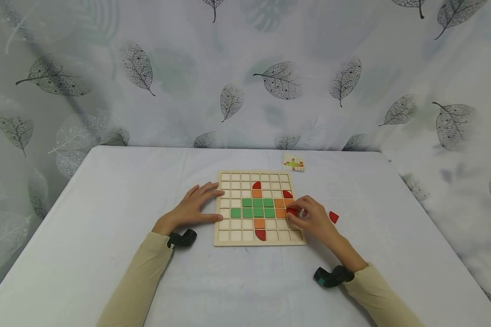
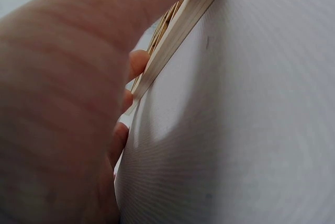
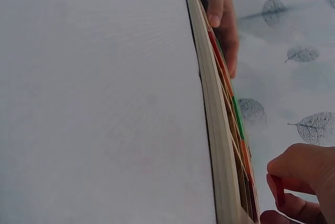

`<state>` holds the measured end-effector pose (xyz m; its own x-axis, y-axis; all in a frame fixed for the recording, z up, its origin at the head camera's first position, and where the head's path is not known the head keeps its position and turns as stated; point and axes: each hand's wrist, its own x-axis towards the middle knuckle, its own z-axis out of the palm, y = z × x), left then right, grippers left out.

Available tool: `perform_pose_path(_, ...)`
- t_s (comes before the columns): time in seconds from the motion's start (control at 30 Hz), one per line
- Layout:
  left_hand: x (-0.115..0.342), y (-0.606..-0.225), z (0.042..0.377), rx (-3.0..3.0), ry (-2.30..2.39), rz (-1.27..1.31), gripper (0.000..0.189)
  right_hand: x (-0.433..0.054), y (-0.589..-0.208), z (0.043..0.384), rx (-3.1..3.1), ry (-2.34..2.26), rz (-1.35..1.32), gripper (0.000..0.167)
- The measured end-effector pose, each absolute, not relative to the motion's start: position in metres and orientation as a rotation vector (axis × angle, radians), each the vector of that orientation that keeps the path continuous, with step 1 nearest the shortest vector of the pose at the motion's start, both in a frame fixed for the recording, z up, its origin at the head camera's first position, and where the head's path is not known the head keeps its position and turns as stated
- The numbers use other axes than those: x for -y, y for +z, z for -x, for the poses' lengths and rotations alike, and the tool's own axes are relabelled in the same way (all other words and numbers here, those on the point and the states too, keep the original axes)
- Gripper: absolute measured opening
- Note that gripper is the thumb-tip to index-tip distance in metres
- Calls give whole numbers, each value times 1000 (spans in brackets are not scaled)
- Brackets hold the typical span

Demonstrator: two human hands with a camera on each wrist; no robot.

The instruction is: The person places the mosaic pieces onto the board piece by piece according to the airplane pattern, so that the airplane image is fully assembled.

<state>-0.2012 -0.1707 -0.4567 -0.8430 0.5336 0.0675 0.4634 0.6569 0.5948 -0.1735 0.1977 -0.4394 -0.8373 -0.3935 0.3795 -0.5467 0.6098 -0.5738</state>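
A square wooden grid board (image 1: 237, 243) lies flat on the table. Green squares (image 1: 258, 212) fill cells in its middle, with orange squares (image 1: 279, 203) and red quarter-round pieces (image 1: 260, 234) around them. My left hand (image 1: 194, 205) rests against the board's left edge, thumb and fingers spread and nearly straight. Over the right side of the board, my right hand (image 1: 314, 219) pinches a small red piece (image 3: 278, 188) between thumb and fingers. In the head view that red piece is partly hidden by the fingers. One more red piece (image 1: 333, 217) lies on the cloth just right of that hand.
A small pattern card (image 1: 293, 162) lies behind the board's far right corner. White cloth (image 1: 245, 281) covers the table. Behind it hangs a leaf-printed backdrop (image 1: 180, 91). Each wrist carries a black camera (image 1: 333, 276).
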Motion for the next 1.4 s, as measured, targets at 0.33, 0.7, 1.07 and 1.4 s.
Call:
perform_pose_path(0.33, 170, -456, 200, -2739, 973, -840, 71, -185, -441, 172, 2621, 1078, -832, 21)
perform_pose_path(0.7, 170, -454, 200, -2736, 981, -842, 70, -172, -442, 172, 2631, 1138, -861, 20)
perform_pose_path(1.07, 170, -455, 200, -2734, 960, -820, 71, -157, -441, 171, 2617, 1180, -934, 19)
perform_pose_path(1.4, 170, -454, 199, -2729, 993, -836, 70, -146, -444, 176, 2597, 1198, -1016, 17)
